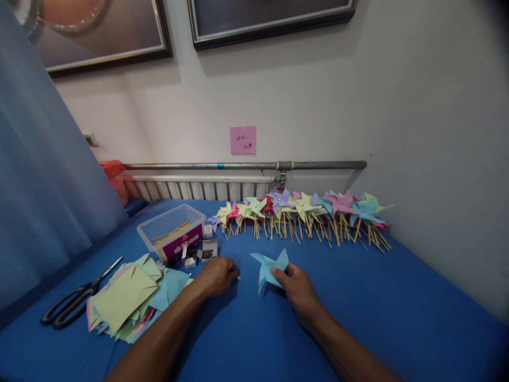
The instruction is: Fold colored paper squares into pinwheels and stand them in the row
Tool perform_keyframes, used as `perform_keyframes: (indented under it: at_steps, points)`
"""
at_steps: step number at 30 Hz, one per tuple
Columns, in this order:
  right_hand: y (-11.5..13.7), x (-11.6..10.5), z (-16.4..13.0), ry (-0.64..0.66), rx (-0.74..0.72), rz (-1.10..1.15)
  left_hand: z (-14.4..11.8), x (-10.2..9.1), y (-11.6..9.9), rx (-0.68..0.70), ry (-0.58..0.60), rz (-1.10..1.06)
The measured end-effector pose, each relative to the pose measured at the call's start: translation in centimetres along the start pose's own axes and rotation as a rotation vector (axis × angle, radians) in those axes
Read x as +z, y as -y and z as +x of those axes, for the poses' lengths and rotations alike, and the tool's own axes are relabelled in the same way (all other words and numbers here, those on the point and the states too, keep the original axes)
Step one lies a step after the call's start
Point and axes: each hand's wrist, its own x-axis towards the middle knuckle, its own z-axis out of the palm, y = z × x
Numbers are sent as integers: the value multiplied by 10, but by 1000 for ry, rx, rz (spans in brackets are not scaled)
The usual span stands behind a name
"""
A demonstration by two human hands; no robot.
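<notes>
Pinwheel (269, 269), light blue paper, folded, sits on the blue table (358, 297) in front of the finished row. Right hand (296, 289) pinches its lower right edge, fingers closed on the paper. Left hand (218, 276) is apart from it, just to the left, fingertips curled together on what looks like a small pin (238, 277); too small to be sure.

Risks, my read:
- Folded points are held only by that one pinch; ease off and the blades likely spring open.
- Pin is tiny; it could slip and roll off across the cloth.
- Pushed off-centre, it may tear the paper or prick a finger.

Around: pin boxes (202, 253) and clear tub (172, 232) just behind left hand, paper stack (127, 297) and scissors (77, 298) further left, finished pinwheels (302, 212) along the wall.
</notes>
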Motion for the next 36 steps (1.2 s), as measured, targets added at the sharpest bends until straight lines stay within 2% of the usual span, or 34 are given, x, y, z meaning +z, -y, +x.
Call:
perform_keyframes:
  at_steps: [7,11,15,20,28,36]
  points:
    - [-1,0,-1,-16,-9,-11,1,3,5,-21,-73,-10]
    - [-2,-1,-1,-9,-17,-11,-4,0,3,126,-72,-34]
    - [-2,-1,0,-2,-26,-4,-6,1,0,219,-111,79]
    - [-4,-1,1,5,-24,11,-5,3,-3,213,-113,202]
    - [-4,-1,1,6,-19,18,-6,4,-3,245,-96,197]
    - [-6,-2,2,10,-15,7,0,8,-3,181,-97,231]
